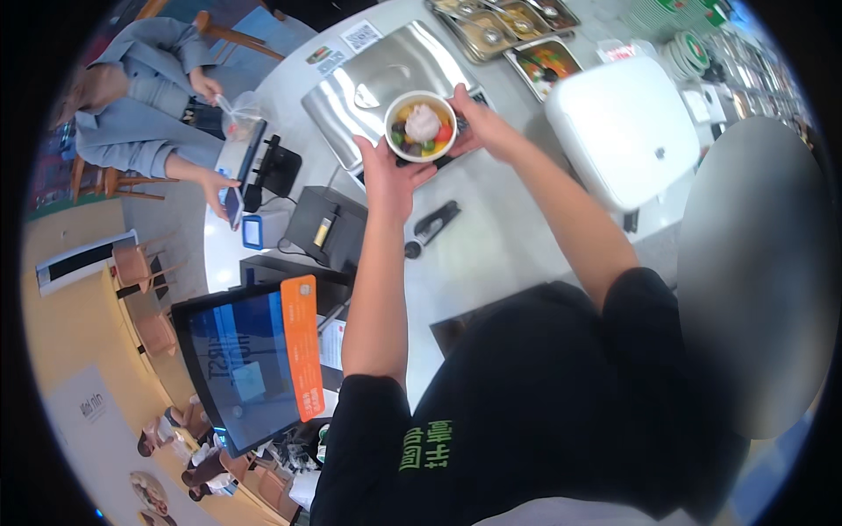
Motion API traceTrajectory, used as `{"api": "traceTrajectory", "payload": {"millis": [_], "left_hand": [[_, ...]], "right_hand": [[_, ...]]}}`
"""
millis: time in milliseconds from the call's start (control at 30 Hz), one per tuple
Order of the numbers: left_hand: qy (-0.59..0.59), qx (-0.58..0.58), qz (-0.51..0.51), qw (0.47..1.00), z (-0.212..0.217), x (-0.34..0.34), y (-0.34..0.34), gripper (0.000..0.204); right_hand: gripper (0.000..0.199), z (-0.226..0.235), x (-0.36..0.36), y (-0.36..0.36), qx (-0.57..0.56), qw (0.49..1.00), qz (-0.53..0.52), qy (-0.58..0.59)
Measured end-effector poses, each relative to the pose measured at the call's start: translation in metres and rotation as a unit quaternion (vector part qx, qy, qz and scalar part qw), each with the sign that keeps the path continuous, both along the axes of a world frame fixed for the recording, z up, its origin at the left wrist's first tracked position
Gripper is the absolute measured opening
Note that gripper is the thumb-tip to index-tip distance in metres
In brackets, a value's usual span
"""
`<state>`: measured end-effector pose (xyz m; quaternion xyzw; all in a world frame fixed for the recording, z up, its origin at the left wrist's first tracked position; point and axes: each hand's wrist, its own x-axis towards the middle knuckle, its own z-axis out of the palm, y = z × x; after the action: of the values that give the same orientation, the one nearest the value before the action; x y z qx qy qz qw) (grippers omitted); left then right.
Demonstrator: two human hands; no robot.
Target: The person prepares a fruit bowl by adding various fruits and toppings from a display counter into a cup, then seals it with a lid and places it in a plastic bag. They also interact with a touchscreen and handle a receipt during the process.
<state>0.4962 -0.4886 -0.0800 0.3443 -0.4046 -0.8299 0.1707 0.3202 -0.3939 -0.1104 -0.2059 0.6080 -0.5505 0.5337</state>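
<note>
Both my hands hold a round paper bowl (388, 130) above a shiny steel plate (412, 54) on the counter. In the bowl lie a pale pink scoop (423, 122) and red, yellow, green and dark pieces. My left hand (390, 180) supports the bowl from its near left side, thumb up along the wall. My right hand (484, 128) grips the right side, with its fingers partly hidden beneath. On the counter, below the bowl in view, lies a small black and grey handled tool (432, 230), untouched.
Steel topping trays (487, 33) and a tray of colourful pieces (544, 66) stand at the back right, near a white lidded container (624, 127). A dark boxy device (323, 226) and a screen (241, 364) stand left. Across the counter, another person (153, 88) holds a phone (234, 206) and a plastic bag (244, 118).
</note>
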Motion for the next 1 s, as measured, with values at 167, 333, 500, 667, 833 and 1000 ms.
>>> {"api": "traceTrajectory", "payload": {"millis": [167,333,500,667,833,1000], "left_hand": [[-0.085,0.112,-0.021,0.99,-0.06,0.071,0.138,0.094],[-0.085,0.117,-0.017,0.989,-0.117,0.088,0.188,0.1],[-0.302,-0.04,0.047,0.951,-0.089,0.101,0.203,0.078],[-0.231,-0.578,-0.016,0.783,-0.017,0.072,0.256,0.036],[-0.059,-0.768,-0.072,0.633,0.049,-0.044,0.307,0.036],[-0.146,-0.864,-0.099,0.471,0.061,-0.143,0.33,0.048]], "right_hand": [[0.091,-0.06,0.081,0.151,0.093,0.992,-0.019,-0.08],[0.081,-0.127,0.104,0.208,0.068,0.984,-0.012,-0.166],[0.06,-0.055,0.088,0.257,0.113,0.989,0.014,0.095],[0.026,0.021,-0.037,0.345,0.043,0.963,-0.257,0.07],[0.026,0.068,-0.122,0.351,-0.012,0.974,-0.166,-0.155],[0.02,0.101,-0.138,0.362,0.032,0.989,-0.128,-0.064]]}}
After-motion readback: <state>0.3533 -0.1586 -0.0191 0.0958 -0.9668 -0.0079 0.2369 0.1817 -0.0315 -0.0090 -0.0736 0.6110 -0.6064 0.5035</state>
